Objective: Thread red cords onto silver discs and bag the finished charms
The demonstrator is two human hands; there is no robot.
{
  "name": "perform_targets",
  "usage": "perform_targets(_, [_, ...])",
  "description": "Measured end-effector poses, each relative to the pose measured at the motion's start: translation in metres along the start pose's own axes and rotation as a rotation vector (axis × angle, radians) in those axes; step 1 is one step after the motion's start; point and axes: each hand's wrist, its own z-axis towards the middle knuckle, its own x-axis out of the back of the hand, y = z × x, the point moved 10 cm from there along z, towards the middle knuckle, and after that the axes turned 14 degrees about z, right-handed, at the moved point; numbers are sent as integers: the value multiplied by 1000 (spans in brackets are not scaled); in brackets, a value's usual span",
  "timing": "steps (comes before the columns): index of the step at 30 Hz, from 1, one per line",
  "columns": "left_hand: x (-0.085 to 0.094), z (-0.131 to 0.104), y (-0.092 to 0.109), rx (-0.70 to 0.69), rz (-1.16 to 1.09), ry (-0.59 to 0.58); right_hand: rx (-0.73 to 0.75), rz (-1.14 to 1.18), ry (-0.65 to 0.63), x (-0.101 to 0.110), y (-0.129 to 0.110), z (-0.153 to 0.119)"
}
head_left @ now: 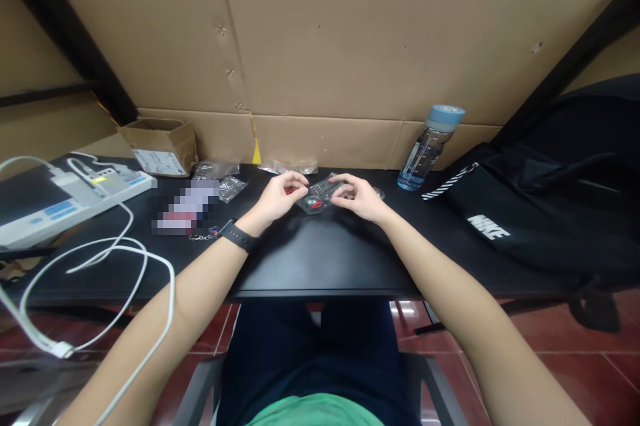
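Note:
A small clear plastic bag (320, 194) is between my hands over the black table, with something dark and a bit of red showing inside. My left hand (280, 198), with a dark watch on its wrist, has thumb and fingers closed at the bag's left side, where another speck of red shows. On the right side, my right hand (361, 198) has its curled fingers gripping the bag. What exactly is inside is too small to make out.
Behind are flattened clear bags (232, 189) and an open cardboard box (160, 146). A water bottle (425, 153) and black Nike backpack (530, 213) stand right. Left are a white power strip (70, 209), looped white cable (145, 259) and a pixelated item (187, 207).

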Motion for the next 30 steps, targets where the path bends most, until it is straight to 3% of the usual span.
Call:
perform_targets(6, [-16,0,-8,-1,142,-148,11,119,88,4,-8,-1])
perform_targets(12, [-27,-5,-13,-51,250,-279,-32,101,128,7,6,1])
perform_targets(18, [-30,-4,-26,-22,297,-278,12,24,72,-1,12,3])
perform_targets(30, [-20,-2,-17,-46,348,-188,-42,95,-12,-8,16,0])
